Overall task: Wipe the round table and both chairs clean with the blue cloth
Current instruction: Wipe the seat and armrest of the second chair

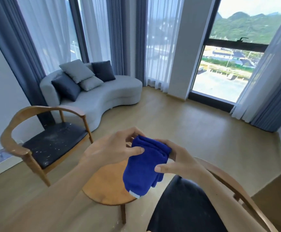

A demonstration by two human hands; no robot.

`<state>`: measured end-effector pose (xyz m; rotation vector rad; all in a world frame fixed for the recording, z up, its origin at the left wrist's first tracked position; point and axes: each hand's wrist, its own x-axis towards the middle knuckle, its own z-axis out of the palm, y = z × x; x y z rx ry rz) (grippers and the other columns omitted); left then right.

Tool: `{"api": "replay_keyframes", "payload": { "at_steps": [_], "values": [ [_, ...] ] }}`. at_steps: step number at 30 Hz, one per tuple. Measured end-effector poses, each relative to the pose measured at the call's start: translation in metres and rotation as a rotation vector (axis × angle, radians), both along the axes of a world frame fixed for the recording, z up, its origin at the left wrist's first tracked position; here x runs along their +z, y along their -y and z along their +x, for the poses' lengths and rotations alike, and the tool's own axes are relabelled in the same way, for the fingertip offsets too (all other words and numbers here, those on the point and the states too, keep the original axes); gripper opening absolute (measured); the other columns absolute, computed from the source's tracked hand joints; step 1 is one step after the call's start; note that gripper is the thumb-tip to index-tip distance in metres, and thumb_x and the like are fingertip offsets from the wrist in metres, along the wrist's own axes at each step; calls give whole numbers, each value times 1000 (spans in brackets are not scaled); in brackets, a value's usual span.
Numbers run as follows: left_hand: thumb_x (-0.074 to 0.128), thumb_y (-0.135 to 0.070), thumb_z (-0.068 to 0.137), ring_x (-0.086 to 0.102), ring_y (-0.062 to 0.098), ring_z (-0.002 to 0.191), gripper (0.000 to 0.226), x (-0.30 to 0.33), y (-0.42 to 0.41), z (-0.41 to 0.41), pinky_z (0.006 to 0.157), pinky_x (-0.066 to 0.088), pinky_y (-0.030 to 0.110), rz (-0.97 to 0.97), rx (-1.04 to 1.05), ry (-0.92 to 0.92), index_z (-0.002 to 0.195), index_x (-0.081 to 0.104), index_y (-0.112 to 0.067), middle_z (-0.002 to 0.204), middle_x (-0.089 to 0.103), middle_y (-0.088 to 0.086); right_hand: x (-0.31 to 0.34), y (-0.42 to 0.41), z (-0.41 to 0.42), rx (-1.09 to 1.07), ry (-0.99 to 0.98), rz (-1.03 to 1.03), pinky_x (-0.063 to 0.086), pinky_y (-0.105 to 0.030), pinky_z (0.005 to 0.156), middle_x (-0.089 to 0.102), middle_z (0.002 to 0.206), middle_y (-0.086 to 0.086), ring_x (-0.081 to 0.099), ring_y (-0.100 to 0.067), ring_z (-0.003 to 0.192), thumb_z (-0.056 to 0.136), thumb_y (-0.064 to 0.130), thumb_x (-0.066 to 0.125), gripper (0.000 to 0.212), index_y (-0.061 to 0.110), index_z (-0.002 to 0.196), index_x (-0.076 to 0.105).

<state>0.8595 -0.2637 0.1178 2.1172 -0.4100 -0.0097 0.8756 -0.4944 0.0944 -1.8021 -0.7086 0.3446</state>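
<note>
- Leftmost stands a wooden armchair [41, 139] with a curved back rail and a dark seat pad flecked with pale crumbs or dust; it sits well apart from the hands, on the left hand's side.
- Next, the left hand [109, 148] is raised in mid-air, thumb on the near face and fingers curled over the top edge of the blue cloth [144, 166], grasping it.
- Between the two hands the blue cloth hangs folded in thick layers, its long axis running from upper right down to lower left, a pale tag at its lowest corner.
- Directly beneath the cloth, and not touching it, is the round wooden table [106, 188]; only its left and near parts show, the rest hidden by cloth and arms.
- Right of the cloth, the right hand [178, 163] pinches the cloth's right edge, thumb across the front and fingers behind.
- Lower right, close under the right forearm, is a second armchair [186, 206] with a dark seat.
- Judgement: the table lies straight below the grip, so lowering the cloth reaches it first; neither hand is clearly nearer.
- Behind, a grey curved sofa [106, 96] with cushions faces tall curtained windows.
</note>
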Motion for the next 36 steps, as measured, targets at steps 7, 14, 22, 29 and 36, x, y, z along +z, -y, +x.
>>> {"api": "replay_keyframes", "payload": {
  "at_steps": [7,14,22,29,36],
  "values": [
    [72,-33,77,65,9,95,30,-9,-128,-32,79,59,34,17,202,40,102,57,-40,98,66,-15,-3,-146,3,-38,297,-118,54,-25,76,64,102,24,61,-4,97,82,11,62,49,49,112,54],
    [74,-24,81,63,9,103,42,-35,-279,-74,85,57,30,-76,380,-14,113,51,-37,108,63,-14,-6,-312,-3,108,369,-164,52,-15,74,64,96,30,60,3,95,86,8,66,46,47,109,57],
    [73,-31,76,60,3,103,43,-68,-410,-100,85,57,29,-95,551,-48,106,48,-49,103,60,-28,-17,-463,-4,271,351,-181,49,-10,79,62,103,24,55,7,101,86,9,67,43,43,109,56],
    [70,-37,74,60,1,102,41,-88,-485,-75,80,56,21,-114,577,-92,104,47,-51,102,60,-27,-38,-545,34,329,313,-187,52,-16,84,61,105,24,56,3,105,86,6,66,45,44,109,58],
    [72,-17,83,62,9,100,39,-95,-577,1,85,57,32,-55,632,-97,103,49,-42,105,61,-15,-55,-644,112,332,308,-147,54,-20,83,62,105,20,58,1,102,86,4,66,44,40,110,57]
  ]
}}
